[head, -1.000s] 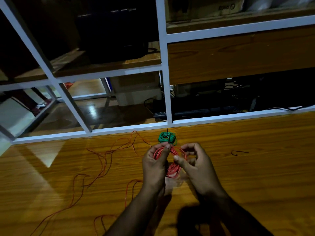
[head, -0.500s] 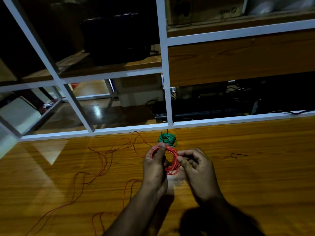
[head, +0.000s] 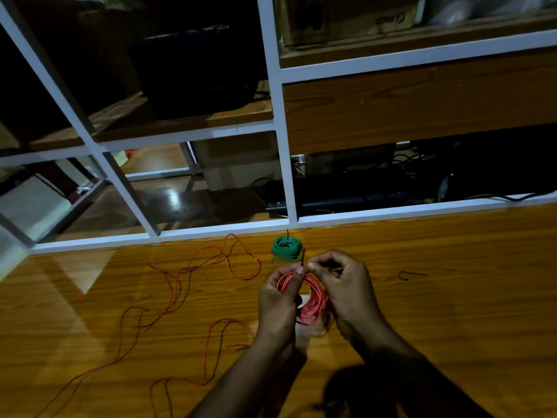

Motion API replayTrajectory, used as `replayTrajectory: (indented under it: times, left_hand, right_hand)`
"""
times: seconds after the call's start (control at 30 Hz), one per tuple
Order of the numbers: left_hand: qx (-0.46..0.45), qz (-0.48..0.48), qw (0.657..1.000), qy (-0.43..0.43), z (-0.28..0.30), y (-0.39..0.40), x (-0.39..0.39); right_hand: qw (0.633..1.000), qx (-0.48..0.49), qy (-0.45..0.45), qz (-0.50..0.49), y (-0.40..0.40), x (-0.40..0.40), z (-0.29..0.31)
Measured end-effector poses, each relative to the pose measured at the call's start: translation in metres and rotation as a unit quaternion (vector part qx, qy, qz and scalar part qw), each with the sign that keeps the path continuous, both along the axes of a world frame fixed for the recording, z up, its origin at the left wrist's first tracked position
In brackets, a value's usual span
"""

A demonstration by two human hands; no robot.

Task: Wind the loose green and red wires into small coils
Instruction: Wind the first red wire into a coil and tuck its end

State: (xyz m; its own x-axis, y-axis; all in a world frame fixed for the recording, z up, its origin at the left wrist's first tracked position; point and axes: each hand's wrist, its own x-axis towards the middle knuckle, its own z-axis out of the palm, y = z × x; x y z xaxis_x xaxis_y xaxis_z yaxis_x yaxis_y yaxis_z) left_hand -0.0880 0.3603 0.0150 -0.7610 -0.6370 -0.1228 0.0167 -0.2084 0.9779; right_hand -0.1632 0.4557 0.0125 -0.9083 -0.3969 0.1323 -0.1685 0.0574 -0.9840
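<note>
A red wire coil (head: 313, 303) hangs upright between my hands above the wooden table (head: 452, 297). My left hand (head: 278, 303) grips its left side, thumb on the top. My right hand (head: 346, 285) pinches a thin dark tie (head: 302, 257) at the top of the coil, which sticks up between my fingertips. A wound green wire coil (head: 286, 248) with a dark tie lies on the table just beyond my hands. Loose red wire (head: 193, 282) trails in loops over the table to the left.
A short dark tie piece (head: 411, 274) lies on the table to the right. A white metal frame (head: 283, 182) borders the table's far edge, with shelves, dark equipment and cables behind it. A cardboard box (head: 346, 16) sits on an upper shelf.
My hands have shifted slightly away from me, toward the green coil. My right fingers moved up to the top of the red coil and now pinch the dark tie there.
</note>
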Motion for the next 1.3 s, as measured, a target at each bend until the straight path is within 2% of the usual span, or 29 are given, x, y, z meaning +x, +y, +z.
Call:
replayTrajectory:
  times: [0.3,0.47,0.6,0.7,0.8,0.87,0.93,1.0,1.13,1.3]
  left_hand:
    - [0.104,0.044,0.994,-0.014,-0.013,0.012,-0.034]
    - [0.264,-0.012,0.964,-0.01,-0.017,0.019,-0.057]
    - [0.293,-0.022,0.956,0.011,-0.017,0.024,-0.077]
    - [0.197,-0.037,0.98,-0.022,-0.022,0.022,-0.088]
    - [-0.032,-0.01,0.997,-0.07,-0.035,0.015,-0.095]
    - [-0.208,0.037,0.972,-0.102,-0.043,0.012,-0.096]
    - [-0.335,0.071,0.931,-0.127,-0.053,0.008,-0.099]
    - [-0.372,0.069,0.915,-0.136,-0.06,0.008,-0.105]
    - [-0.325,0.094,0.93,-0.145,-0.06,0.024,-0.125]
    - [-0.323,0.14,0.914,-0.2,-0.067,0.033,-0.146]
  right_hand:
    - [0.994,0.021,-0.077,0.068,0.026,-0.011,-0.039]
    - [0.989,0.01,-0.134,0.06,0.036,-0.035,-0.05]
    - [0.989,0.006,-0.146,0.035,0.037,-0.059,-0.054]
    - [0.989,0.013,-0.148,-0.004,0.035,-0.073,-0.061]
    - [0.988,0.028,-0.146,-0.039,0.03,-0.088,-0.067]
    - [0.988,0.06,-0.13,-0.053,0.026,-0.097,-0.069]
    - [0.988,0.084,-0.117,-0.063,0.021,-0.105,-0.072]
    - [0.986,0.097,-0.112,-0.081,0.016,-0.111,-0.075]
    - [0.98,0.103,-0.113,-0.128,0.006,-0.123,-0.079]
    - [0.978,0.128,-0.102,-0.132,-0.007,-0.138,-0.088]
